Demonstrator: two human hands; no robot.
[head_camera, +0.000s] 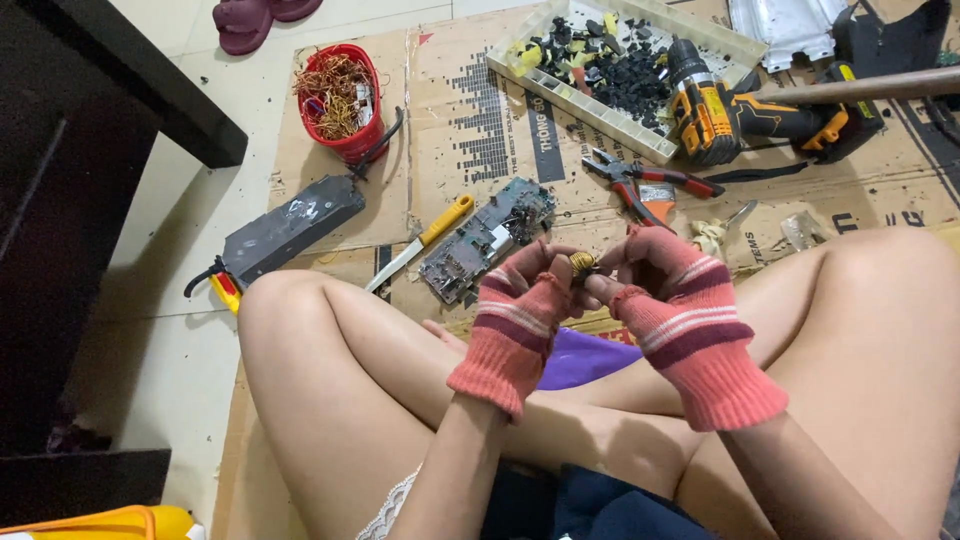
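l hand (520, 310) & r hand (672, 290) grips both pinched on small copper coil (583, 262).

Layout on the cardboard sheet (470, 110): the parts tray (620, 75) is lying along the far edge, with the cordless drill (745, 115) resting against its right end. The bucket of wire (340, 100) is standing at the far left corner. The pliers (645, 180) are lying just before the tray. The circuit board (487, 238) is sitting near the middle, the knife (420, 243) lying just to its left. The long metal casing (290, 228) is overhanging the left edge. The left hand (515, 320) and right hand (680, 300) are meeting above the near edge, pinching a small coil (583, 263) between them.
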